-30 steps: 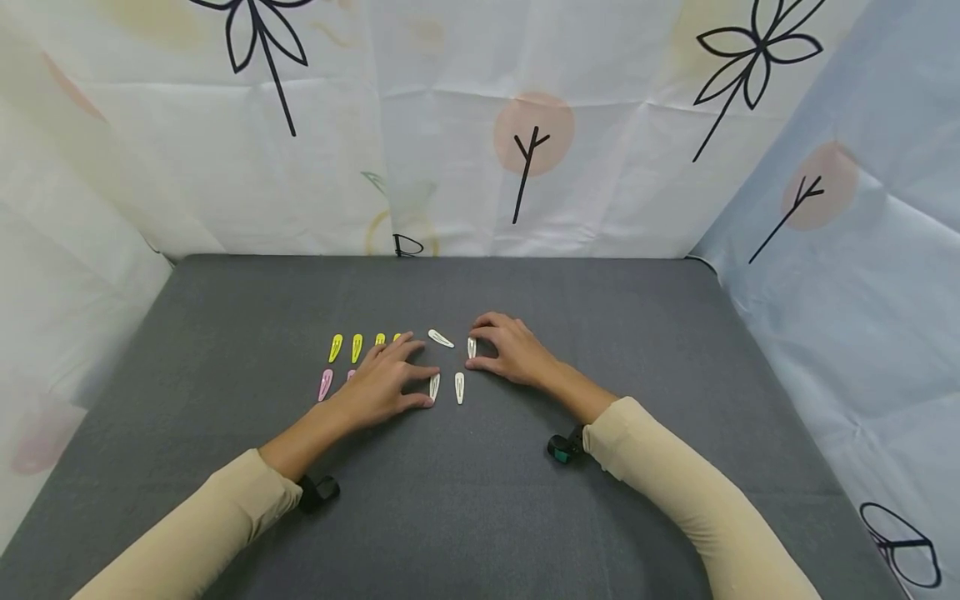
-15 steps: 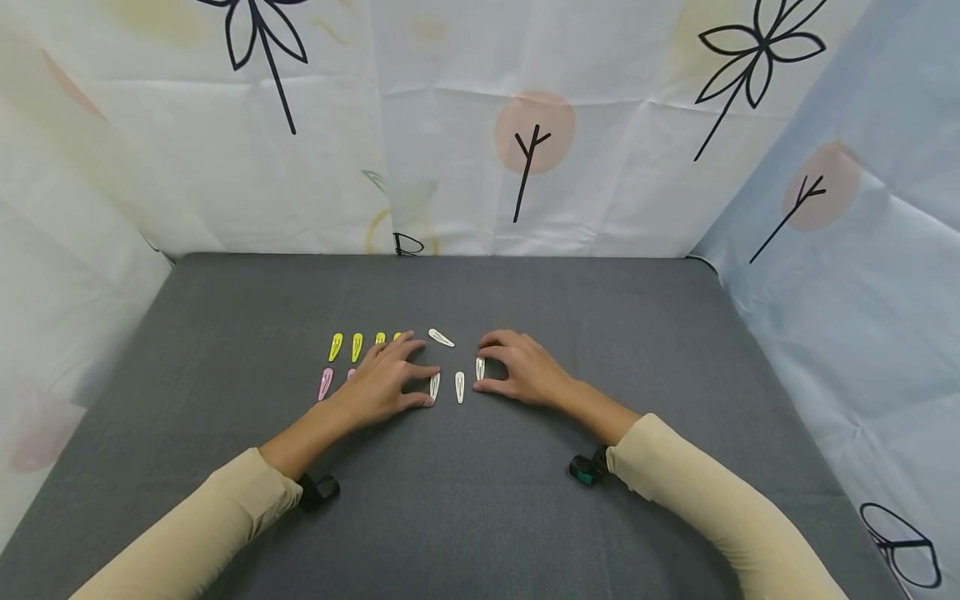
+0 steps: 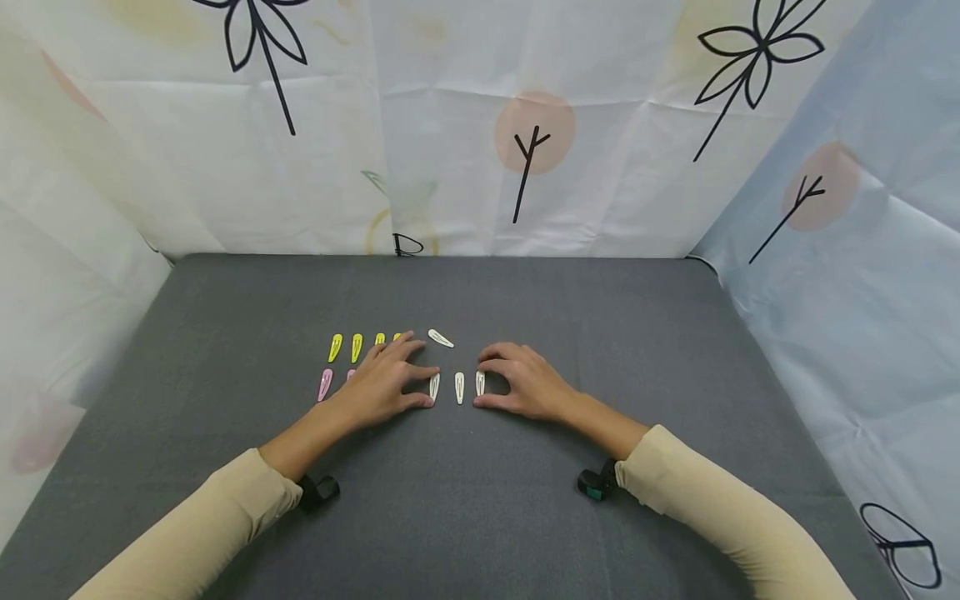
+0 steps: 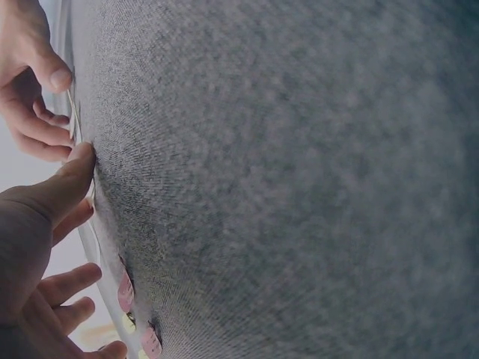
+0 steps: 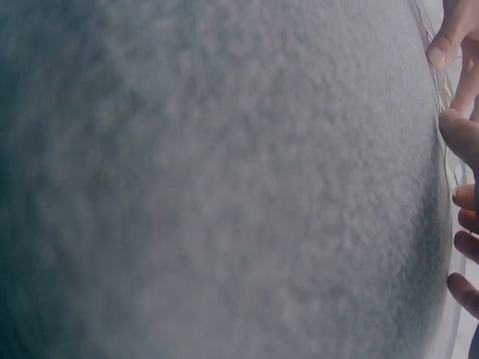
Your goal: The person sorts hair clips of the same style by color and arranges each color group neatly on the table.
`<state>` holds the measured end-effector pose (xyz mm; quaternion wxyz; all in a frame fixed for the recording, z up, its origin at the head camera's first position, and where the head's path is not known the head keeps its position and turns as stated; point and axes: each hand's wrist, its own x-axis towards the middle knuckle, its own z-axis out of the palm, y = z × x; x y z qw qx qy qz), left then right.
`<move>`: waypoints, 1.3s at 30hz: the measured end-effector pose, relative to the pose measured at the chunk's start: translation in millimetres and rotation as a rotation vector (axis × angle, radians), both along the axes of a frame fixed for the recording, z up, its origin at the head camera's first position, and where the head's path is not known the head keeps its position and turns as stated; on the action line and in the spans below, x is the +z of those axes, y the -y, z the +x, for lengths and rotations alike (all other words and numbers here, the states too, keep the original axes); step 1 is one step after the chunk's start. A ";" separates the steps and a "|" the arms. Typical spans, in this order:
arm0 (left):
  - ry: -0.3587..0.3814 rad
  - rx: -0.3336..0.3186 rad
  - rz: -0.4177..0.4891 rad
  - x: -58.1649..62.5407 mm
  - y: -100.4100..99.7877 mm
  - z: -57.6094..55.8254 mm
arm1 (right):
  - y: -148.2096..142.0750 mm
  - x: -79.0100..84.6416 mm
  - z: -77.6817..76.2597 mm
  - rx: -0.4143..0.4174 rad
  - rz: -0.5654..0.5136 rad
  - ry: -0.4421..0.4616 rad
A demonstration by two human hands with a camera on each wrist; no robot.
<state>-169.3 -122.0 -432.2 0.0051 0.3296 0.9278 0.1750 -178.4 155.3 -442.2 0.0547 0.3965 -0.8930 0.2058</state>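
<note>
My left hand (image 3: 384,379) holds a white snap hair clip (image 3: 434,386) by its ends, between thumb and forefinger, on the grey table. My right hand (image 3: 528,383) pinches another white hair clip (image 3: 480,384) the same way, upright in line with it. Between the two lies a third white hair clip (image 3: 460,388), untouched. Farther back, a slanted white hair clip (image 3: 441,337) lies apart from both hands. In the left wrist view, my left thumb (image 4: 78,164) is at the table surface, with my right hand (image 4: 30,82) beyond it.
Several yellow hair clips (image 3: 336,348) form a row at the left, partly behind my left hand. Below them are pink hair clips (image 3: 325,385), some of them hidden by that hand. The grey table (image 3: 480,517) meets a patterned white curtain (image 3: 450,167) at the back.
My right hand has drawn its white hair clip toward me and slightly right, bringing it level with the middle one. My left hand has stayed in place.
</note>
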 end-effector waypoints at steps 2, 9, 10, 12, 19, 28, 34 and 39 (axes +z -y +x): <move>0.000 -0.001 0.000 -0.9 0.2 -0.1 | 1.0 0.0 0.5 0.004 -0.002 -0.006; 0.006 -0.003 0.004 -1.7 0.5 -0.5 | 1.2 0.0 1.3 -0.004 0.006 -0.022; 0.005 -0.004 0.005 -1.8 0.5 -0.5 | 1.2 0.1 1.4 -0.005 0.008 -0.020; 0.002 -0.003 0.009 -2.2 0.8 -0.6 | 1.3 0.5 1.3 -0.007 0.014 -0.015; 0.003 -0.002 0.015 -2.1 1.4 -0.4 | 2.2 3.2 1.4 -0.016 0.033 0.019; 0.027 0.002 0.016 -2.0 2.0 -0.5 | 2.7 4.8 1.7 -0.026 0.035 0.040; 0.013 0.000 0.017 -2.0 2.0 -0.3 | 0.9 6.2 -2.8 -0.023 0.009 0.091; 0.009 -0.003 0.016 -1.6 2.1 -0.3 | 0.6 7.9 -18.4 -0.011 -0.073 0.156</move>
